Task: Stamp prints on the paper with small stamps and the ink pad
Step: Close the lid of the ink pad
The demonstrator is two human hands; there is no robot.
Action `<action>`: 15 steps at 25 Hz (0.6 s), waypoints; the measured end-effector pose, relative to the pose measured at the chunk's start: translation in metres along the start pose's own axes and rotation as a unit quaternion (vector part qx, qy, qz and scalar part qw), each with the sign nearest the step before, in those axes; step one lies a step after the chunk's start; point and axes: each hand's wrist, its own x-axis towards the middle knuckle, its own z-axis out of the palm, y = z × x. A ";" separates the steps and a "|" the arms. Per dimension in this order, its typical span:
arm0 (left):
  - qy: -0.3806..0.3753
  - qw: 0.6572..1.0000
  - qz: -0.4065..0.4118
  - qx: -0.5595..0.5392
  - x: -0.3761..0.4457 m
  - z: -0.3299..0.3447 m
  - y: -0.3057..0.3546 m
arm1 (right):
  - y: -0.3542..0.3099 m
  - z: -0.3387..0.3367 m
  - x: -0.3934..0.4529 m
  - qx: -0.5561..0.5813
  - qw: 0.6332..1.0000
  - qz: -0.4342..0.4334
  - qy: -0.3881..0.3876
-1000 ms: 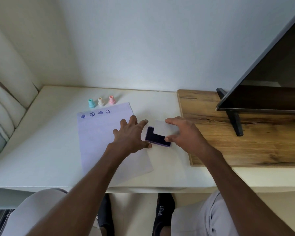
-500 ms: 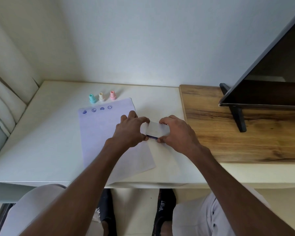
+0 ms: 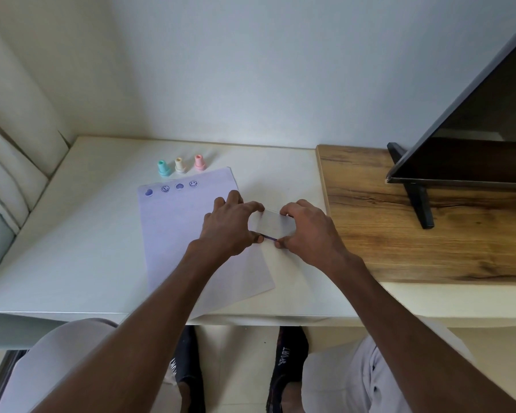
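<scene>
I have the ink pad [image 3: 273, 225] pinched between both hands: my left hand [image 3: 231, 225] grips its left end with thumb at the near edge and fingers over the far edge, and my right hand [image 3: 306, 229] does the same at the right end. The pale lid is down almost flat, with only a thin dark purple line showing along the near edge between my thumbs, so I judge the step in hand is closing the case. To do it well I should press evenly with both thumbs and fingers so the lid seats square, and keep my fingertips off that inked strip so nothing smears.

The paper [image 3: 191, 234] lies just under and to the left of my grip, its right edge passing beneath the pad. Along its far edge, well beyond my left hand, sit four purple prints [image 3: 171, 188] in a row. Past them stand three small stamps, teal [image 3: 163, 168], cream [image 3: 180, 165] and pink [image 3: 199, 162], upright and close together, untouched by either hand.

Everything rests on a white table [image 3: 72, 248]. To the right of my right hand a wooden board [image 3: 414, 234] butts against it, carrying a dark screen [image 3: 474, 129] on a black foot. A plain pale wall [image 3: 251, 70] rises behind, and a light cushioned seat back [image 3: 9, 159] stands off to the far left
</scene>
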 end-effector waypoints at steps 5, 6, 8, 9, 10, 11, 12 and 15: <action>0.009 1.000 0.002 0.008 -0.001 0.002 0.002 | -0.003 -0.001 0.005 0.003 1.000 0.020 -0.004; 0.011 1.000 0.004 0.009 -0.002 0.002 0.002 | -0.003 -0.001 0.005 0.003 1.000 0.018 -0.006; 0.017 1.000 0.004 0.010 -0.002 0.002 0.001 | -0.004 -0.001 0.004 0.002 1.000 0.008 -0.002; 0.019 1.000 0.005 0.010 -0.001 0.002 0.001 | -0.004 -0.001 0.004 0.001 1.000 0.003 0.001; 0.022 1.000 0.006 0.010 -0.001 0.002 0.002 | -0.004 -0.001 0.003 0.002 1.000 -0.001 0.003; 0.025 1.000 0.005 0.011 -0.001 0.002 0.003 | -0.004 -0.001 0.003 0.005 1.000 -0.004 0.006; 0.028 1.000 0.003 0.013 -0.002 0.001 0.004 | -0.005 -0.001 0.004 0.008 1.000 -0.007 0.008; 0.040 0.999 -0.001 0.023 -0.004 0.001 0.007 | -0.007 -0.001 0.004 0.013 1.000 -0.014 0.012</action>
